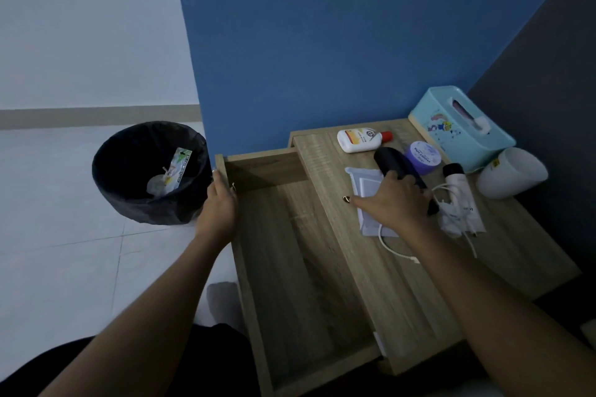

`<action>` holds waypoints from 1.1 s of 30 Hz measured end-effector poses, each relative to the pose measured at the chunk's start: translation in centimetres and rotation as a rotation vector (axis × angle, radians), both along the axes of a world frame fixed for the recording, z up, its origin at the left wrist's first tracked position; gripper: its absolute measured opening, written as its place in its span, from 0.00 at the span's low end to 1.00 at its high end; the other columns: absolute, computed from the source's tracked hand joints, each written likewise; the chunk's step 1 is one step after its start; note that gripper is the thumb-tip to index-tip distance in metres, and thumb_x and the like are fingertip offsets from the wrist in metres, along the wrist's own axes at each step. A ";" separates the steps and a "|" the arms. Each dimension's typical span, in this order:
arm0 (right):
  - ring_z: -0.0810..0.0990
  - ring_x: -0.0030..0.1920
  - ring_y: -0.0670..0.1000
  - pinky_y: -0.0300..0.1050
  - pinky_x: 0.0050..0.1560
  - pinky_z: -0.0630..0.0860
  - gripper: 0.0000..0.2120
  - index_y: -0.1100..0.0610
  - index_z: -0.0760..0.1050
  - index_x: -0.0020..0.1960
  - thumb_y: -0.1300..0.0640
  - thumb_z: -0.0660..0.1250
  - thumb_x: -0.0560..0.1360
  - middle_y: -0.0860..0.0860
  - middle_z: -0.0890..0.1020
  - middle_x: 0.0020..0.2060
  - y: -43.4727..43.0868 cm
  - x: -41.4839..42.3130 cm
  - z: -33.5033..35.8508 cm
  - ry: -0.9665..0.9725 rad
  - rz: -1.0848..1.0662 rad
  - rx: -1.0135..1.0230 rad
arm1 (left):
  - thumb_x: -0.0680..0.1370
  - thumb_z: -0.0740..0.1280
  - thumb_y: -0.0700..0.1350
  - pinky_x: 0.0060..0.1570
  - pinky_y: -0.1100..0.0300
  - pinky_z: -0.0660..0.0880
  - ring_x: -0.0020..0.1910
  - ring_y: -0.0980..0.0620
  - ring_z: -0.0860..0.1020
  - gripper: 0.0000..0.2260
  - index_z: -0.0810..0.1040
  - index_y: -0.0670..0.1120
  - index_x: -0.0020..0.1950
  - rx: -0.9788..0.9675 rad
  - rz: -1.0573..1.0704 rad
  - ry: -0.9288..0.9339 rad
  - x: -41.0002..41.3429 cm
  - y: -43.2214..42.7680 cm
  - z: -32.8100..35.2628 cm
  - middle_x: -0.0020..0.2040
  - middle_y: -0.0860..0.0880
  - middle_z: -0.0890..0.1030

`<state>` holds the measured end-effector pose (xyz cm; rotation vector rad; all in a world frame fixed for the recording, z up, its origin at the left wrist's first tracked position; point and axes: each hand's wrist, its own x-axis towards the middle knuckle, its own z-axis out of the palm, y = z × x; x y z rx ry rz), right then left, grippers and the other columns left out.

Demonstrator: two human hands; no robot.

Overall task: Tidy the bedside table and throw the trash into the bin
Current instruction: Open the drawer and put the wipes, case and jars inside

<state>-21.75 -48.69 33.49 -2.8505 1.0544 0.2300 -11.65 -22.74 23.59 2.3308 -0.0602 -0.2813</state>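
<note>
The wooden bedside table (pixel 403 271) has its drawer (pixel 290 251) pulled out to the left, with nothing inside. My left hand (pixel 221 203) grips the drawer's front edge. My right hand (pixel 398 200) rests on a black oblong device (pixel 395 161) that lies over a white flat packet (pixel 366 184); the fingers curl round the device. A white cable (pixel 392 246) trails from under that hand. The black-lined bin (pixel 150 172) stands on the floor to the left and holds a wrapper and crumpled trash.
On the tabletop lie a white lotion bottle with a red cap (pixel 361 139), a purple jar (pixel 422 156), a white tube (pixel 459 190) with a charger and cable, a tipped white cup (pixel 512 172) and a teal tissue box (pixel 461 126). Blue wall behind.
</note>
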 end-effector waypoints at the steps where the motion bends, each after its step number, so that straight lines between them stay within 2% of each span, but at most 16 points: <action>1: 0.70 0.65 0.62 0.60 0.66 0.61 0.50 0.60 0.65 0.68 0.24 0.65 0.61 0.62 0.71 0.65 0.0 0.0 -0.1 0.007 0.016 -0.005 | 0.83 0.47 0.51 0.65 0.39 0.66 0.71 0.35 0.65 0.25 0.45 0.46 0.78 -0.007 0.004 0.007 0.0 0.0 0.0 0.77 0.39 0.56; 5: 0.69 0.64 0.62 0.65 0.71 0.53 0.46 0.53 0.72 0.64 0.21 0.60 0.60 0.60 0.71 0.64 0.3 -0.2 -0.5 -0.026 0.103 -0.060 | 0.83 0.47 0.51 0.64 0.39 0.66 0.71 0.36 0.64 0.25 0.44 0.46 0.78 -0.016 0.001 0.006 0.0 0.1 -0.2 0.77 0.39 0.55; 8: 0.71 0.64 0.61 0.66 0.72 0.46 0.37 0.48 0.70 0.67 0.26 0.57 0.67 0.57 0.73 0.64 1.0 -0.8 -1.3 -0.044 0.193 -0.110 | 0.83 0.47 0.51 0.64 0.39 0.66 0.71 0.36 0.64 0.25 0.43 0.46 0.78 -0.017 -0.001 0.011 -0.1 0.1 -0.1 0.77 0.40 0.55; 12: 0.76 0.61 0.57 0.68 0.73 0.46 0.34 0.49 0.62 0.72 0.33 0.59 0.71 0.54 0.80 0.56 1.8 -1.3 -1.9 -0.064 0.254 -0.070 | 0.83 0.47 0.51 0.66 0.40 0.65 0.73 0.38 0.62 0.25 0.43 0.47 0.78 -0.059 0.018 0.036 -0.1 0.0 0.0 0.77 0.41 0.55; 15: 0.72 0.64 0.58 0.64 0.73 0.50 0.37 0.47 0.61 0.73 0.33 0.64 0.69 0.57 0.77 0.60 2.6 -0.7 -0.9 -0.171 0.249 -0.058 | 0.83 0.48 0.52 0.70 0.42 0.62 0.75 0.40 0.59 0.26 0.42 0.49 0.78 -0.188 0.049 0.079 -0.1 0.0 -0.1 0.78 0.43 0.53; 17: 0.72 0.62 0.61 0.58 0.67 0.64 0.39 0.46 0.61 0.73 0.35 0.68 0.67 0.59 0.73 0.60 3.9 0.2 -0.1 -0.310 0.229 0.023 | 0.82 0.50 0.54 0.70 0.41 0.62 0.74 0.40 0.61 0.27 0.42 0.51 0.78 -0.294 0.055 0.095 -0.4 0.1 0.0 0.78 0.43 0.55; 19: 0.75 0.56 0.61 0.51 0.53 0.75 0.38 0.46 0.62 0.72 0.39 0.71 0.66 0.58 0.71 0.58 5.5 1.4 0.3 -0.483 0.209 0.127 | 0.82 0.50 0.56 0.69 0.42 0.65 0.73 0.39 0.64 0.28 0.43 0.52 0.78 -0.359 0.052 0.088 -0.9 0.2 -0.1 0.77 0.42 0.58; 22: 0.76 0.53 0.57 0.50 0.46 0.78 0.36 0.43 0.62 0.71 0.40 0.69 0.66 0.54 0.71 0.55 8.2 3.4 -0.7 -0.585 0.171 0.252 | 0.82 0.48 0.56 0.66 0.44 0.67 0.70 0.40 0.68 0.26 0.48 0.51 0.78 -0.377 0.051 0.065 -1.3 0.0 -0.2 0.75 0.42 0.64; 26: 0.73 0.57 0.53 0.42 0.40 0.69 0.36 0.44 0.57 0.73 0.38 0.67 0.70 0.54 0.70 0.59 12.0 5.4 -4.5 -0.440 0.161 0.331 | 0.83 0.48 0.52 0.62 0.53 0.67 0.68 0.43 0.70 0.22 0.54 0.48 0.76 -0.424 0.060 0.029 -1.3 -0.1 -0.5 0.72 0.42 0.68; 29: 0.72 0.60 0.53 0.42 0.46 0.69 0.37 0.45 0.57 0.74 0.39 0.68 0.70 0.55 0.68 0.64 14.6 6.2 -9.1 -0.307 0.116 0.447 | 0.82 0.46 0.56 0.67 0.50 0.67 0.70 0.45 0.69 0.24 0.55 0.49 0.76 -0.464 0.062 0.000 -1.1 0.2 -1.7 0.72 0.44 0.68; 31: 0.71 0.63 0.53 0.45 0.56 0.72 0.32 0.47 0.62 0.72 0.42 0.69 0.71 0.53 0.68 0.66 15.9 6.6 -11.5 -0.298 0.037 0.543 | 0.80 0.45 0.58 0.68 0.49 0.67 0.70 0.47 0.69 0.26 0.54 0.49 0.76 -0.485 0.067 -0.012 -1.1 0.2 -2.3 0.73 0.46 0.67; 33: 0.69 0.67 0.52 0.49 0.66 0.69 0.28 0.50 0.63 0.72 0.47 0.66 0.75 0.54 0.69 0.68 16.6 7.3 -13.2 -0.298 -0.001 0.558 | 0.78 0.45 0.58 0.69 0.50 0.67 0.70 0.51 0.69 0.28 0.54 0.51 0.77 -0.531 0.060 -0.023 -1.0 0.1 -2.6 0.73 0.48 0.67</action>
